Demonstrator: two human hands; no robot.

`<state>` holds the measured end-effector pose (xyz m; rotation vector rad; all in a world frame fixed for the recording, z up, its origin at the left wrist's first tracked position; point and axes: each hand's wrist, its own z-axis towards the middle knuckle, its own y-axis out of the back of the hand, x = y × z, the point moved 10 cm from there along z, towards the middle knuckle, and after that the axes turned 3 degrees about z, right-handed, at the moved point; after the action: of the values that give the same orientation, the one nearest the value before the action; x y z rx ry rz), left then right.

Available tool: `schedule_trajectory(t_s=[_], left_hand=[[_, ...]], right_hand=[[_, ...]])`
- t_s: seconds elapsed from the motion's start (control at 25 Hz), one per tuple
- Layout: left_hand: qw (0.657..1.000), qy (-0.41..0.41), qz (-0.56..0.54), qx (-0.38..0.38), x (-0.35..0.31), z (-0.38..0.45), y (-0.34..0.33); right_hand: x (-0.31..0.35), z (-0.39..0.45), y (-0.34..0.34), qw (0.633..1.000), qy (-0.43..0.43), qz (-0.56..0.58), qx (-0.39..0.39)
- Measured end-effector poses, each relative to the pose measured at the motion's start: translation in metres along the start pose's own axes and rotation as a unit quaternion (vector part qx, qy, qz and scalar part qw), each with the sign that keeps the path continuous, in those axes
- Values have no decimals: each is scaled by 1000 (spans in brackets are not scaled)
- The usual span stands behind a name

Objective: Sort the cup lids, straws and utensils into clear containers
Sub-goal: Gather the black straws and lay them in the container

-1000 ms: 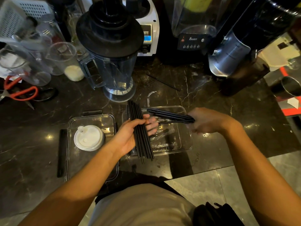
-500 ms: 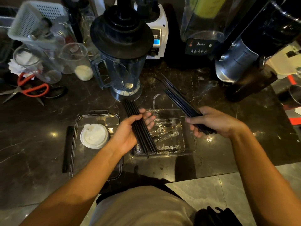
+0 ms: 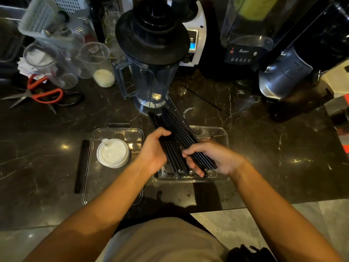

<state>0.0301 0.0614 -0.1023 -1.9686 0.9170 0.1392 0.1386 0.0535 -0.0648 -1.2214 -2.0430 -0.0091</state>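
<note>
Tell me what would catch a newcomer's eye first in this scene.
Both hands meet at the centre: the left hand and the right hand each grip black straws above a clear container. Left of them, a white cup lid lies in another clear container, and a blender jug stands behind.

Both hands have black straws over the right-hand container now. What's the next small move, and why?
Probably slide the right hand's straws against the left hand's bundle to make one stack. The two sets cross at an angle above the clear container, so squaring them first should let them lie flat.
</note>
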Motion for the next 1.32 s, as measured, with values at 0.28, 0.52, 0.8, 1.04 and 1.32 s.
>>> schedule_trajectory(t_s=[0.28, 0.52, 0.8, 1.04, 1.32], left_hand=[[999, -30, -35, -21, -4, 3, -13], [999, -33, -14, 6, -5, 4, -19], [998, -40, -47, -19, -13, 6, -10], [991, -35, -126, -21, -10, 10, -22], [994, -31, -108, 3, 4, 5, -39]], right_hand=[[-8, 9, -16, 996, -40, -81, -6], [-17, 10, -13, 990, -70, -120, -25], [-22, 4, 1, 996, 22, -60, -61], [-50, 0, 21, 850, 66, 459, -248], [-44, 16, 10, 824, 126, 487, -261]])
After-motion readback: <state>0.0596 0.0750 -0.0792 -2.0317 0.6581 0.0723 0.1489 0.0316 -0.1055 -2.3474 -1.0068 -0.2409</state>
